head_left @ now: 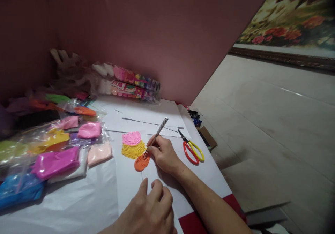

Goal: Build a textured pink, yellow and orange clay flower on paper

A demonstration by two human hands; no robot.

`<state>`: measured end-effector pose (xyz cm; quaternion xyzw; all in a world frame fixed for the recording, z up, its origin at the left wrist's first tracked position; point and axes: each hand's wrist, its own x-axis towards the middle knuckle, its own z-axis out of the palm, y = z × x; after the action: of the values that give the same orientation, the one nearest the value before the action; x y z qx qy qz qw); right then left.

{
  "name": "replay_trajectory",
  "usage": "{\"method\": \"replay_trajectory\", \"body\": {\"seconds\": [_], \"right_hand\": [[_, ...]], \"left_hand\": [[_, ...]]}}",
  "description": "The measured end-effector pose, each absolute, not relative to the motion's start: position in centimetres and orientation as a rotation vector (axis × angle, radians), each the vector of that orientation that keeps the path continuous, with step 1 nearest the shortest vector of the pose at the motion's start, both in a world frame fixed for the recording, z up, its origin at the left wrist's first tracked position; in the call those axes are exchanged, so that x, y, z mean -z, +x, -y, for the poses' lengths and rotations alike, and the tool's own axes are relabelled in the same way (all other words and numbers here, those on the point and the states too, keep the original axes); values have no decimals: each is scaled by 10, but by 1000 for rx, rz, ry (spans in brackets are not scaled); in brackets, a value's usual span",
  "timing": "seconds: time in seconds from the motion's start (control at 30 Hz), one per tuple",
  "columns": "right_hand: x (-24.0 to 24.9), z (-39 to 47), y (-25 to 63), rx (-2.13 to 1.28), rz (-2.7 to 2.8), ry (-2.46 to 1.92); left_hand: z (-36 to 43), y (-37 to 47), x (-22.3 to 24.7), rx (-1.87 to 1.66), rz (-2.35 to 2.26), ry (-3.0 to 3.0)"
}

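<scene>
My right hand [163, 155] is closed around a metal fork [160, 127] with a ridged handle. The fork's tines touch a flattened orange clay piece [141, 164], which shows grooves on its upper right part. Above it on a white sheet of paper [128, 188] lie a grooved yellow clay patch [133, 149] and a grooved pink clay patch [131, 138]. A thin drawn line runs down from the orange clay. My left hand [149, 208] rests low over the paper, fingers bent and somewhat apart, with nothing visible in it.
Scissors [192, 150] with red and yellow handles lie right of my right hand. Bagged coloured clay [56, 160] covers the left side. At the back are packaged clay [128, 84] and paper strips [151, 123]. A tiled wall [256, 122] stands right of the table.
</scene>
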<state>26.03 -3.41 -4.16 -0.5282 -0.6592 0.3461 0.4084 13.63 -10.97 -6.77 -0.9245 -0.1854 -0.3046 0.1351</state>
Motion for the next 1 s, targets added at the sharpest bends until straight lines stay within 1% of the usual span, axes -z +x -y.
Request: {"method": "replay_trajectory", "body": {"seconds": [0.57,0.73,1.0], "right_hand": [[41,25,260,-882,1536,-1469],[41,26,260,-824,1496,-1481],[47,27,263,-936,1362,-1356]], "left_hand": [[111,136,68,887,533,-2676],[111,136,70,864,531,-2671],[111,137,69,935,542,-2611]]}}
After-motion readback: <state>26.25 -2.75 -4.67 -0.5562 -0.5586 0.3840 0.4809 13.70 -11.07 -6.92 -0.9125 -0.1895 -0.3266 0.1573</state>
